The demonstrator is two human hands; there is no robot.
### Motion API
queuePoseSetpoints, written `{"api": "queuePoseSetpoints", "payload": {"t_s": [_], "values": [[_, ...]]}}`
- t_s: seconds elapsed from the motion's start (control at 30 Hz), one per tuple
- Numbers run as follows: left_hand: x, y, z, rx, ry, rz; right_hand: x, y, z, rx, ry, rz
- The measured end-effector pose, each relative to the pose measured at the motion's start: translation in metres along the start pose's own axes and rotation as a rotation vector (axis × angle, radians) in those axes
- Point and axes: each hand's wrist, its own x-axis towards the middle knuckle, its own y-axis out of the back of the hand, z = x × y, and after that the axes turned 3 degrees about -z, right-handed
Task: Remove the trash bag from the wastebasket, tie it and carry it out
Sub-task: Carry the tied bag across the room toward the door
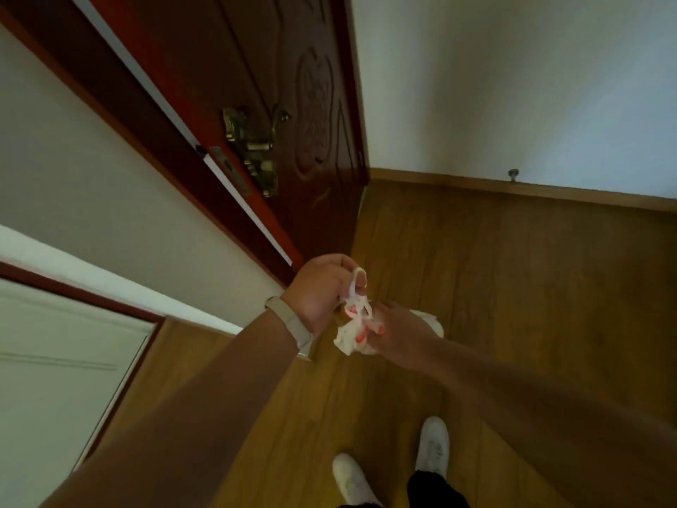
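Note:
A small white trash bag (350, 339) hangs in front of me above the wooden floor, its top drawn into thin twisted handles. My left hand (318, 291) grips a looped handle of the bag from above, a pale band on its wrist. My right hand (397, 330) holds the bag's neck just below, fingers with orange nails pinching the plastic. Both hands are close together on the bag. The wastebasket is not in view.
A dark red-brown door (300, 104) with a brass handle and lock (252, 148) stands ahead, left of the hands. White walls and a wooden skirting board (513, 188) bound the wooden floor. A doorstop (513, 174) sticks out of the right wall. My white shoes (432, 449) are below.

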Motion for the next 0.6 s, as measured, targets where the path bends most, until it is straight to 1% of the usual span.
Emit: {"api": "queuePoseSetpoints", "payload": {"t_s": [0.17,0.37,0.53,0.6], "values": [[0.042,0.012,-0.031,-0.041,0.031,-0.012,0.047,-0.018,0.027,-0.055,-0.016,-0.036],[0.103,0.024,-0.088,-0.279,0.124,-0.002,0.104,-0.060,0.056,-0.077,-0.058,-0.078],[0.157,0.051,-0.169,-0.546,0.151,-0.025,0.154,-0.126,0.093,-0.077,-0.068,-0.129],[0.181,0.063,-0.210,-0.582,0.130,-0.066,0.176,-0.157,0.113,-0.104,-0.059,-0.136]]}}
